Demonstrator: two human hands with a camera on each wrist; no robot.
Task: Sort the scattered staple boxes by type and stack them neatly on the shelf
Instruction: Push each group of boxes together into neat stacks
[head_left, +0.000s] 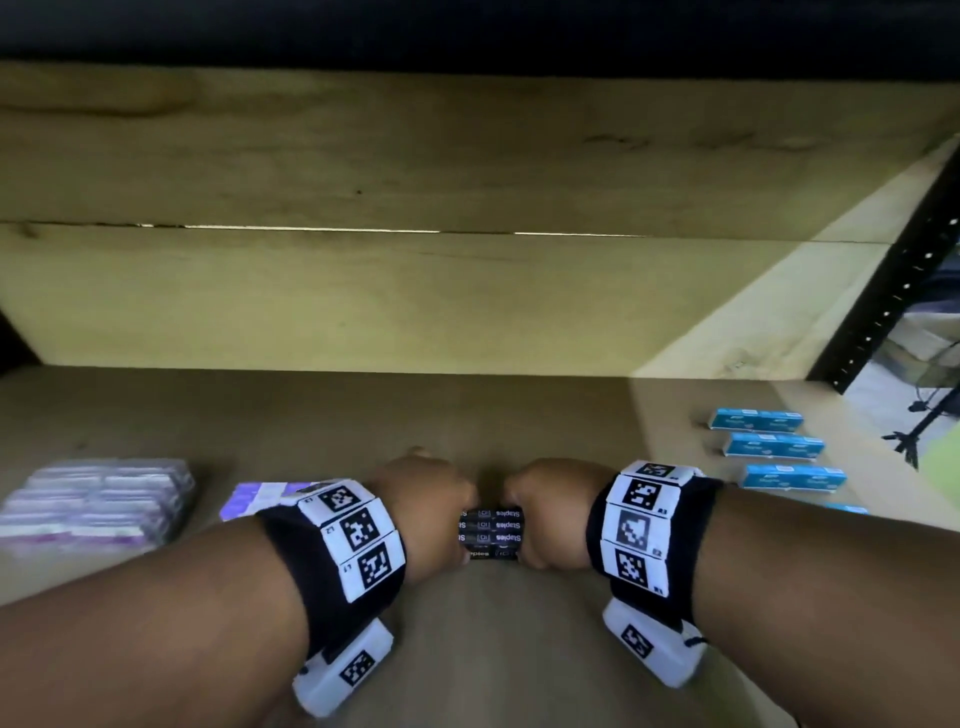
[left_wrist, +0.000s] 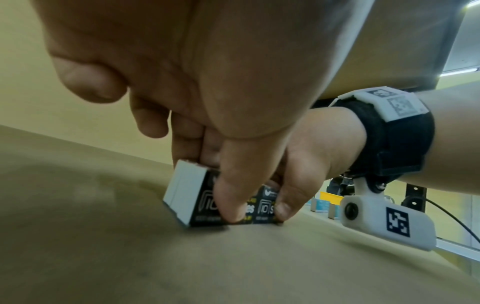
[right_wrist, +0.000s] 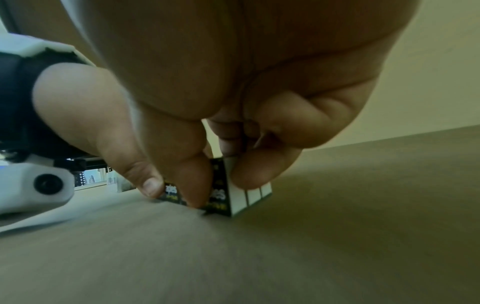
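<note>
A small pack of black staple boxes (head_left: 491, 532) printed "Staples" sits on the brown shelf board (head_left: 493, 649), held from both ends. My left hand (head_left: 423, 512) grips its left end, thumb on the near face and fingers behind. My right hand (head_left: 553, 512) grips the right end the same way. In the left wrist view the black boxes (left_wrist: 197, 201) show a white end face and touch the board. In the right wrist view the black boxes (right_wrist: 233, 197) show three white ends side by side.
Purple staple boxes (head_left: 93, 501) are stacked at the left, and one more purple box (head_left: 260, 499) lies by my left wrist. Blue staple boxes (head_left: 774, 447) lie in a row at the right, near a black perforated upright (head_left: 893, 291). A pale back panel (head_left: 415, 291) closes the shelf behind.
</note>
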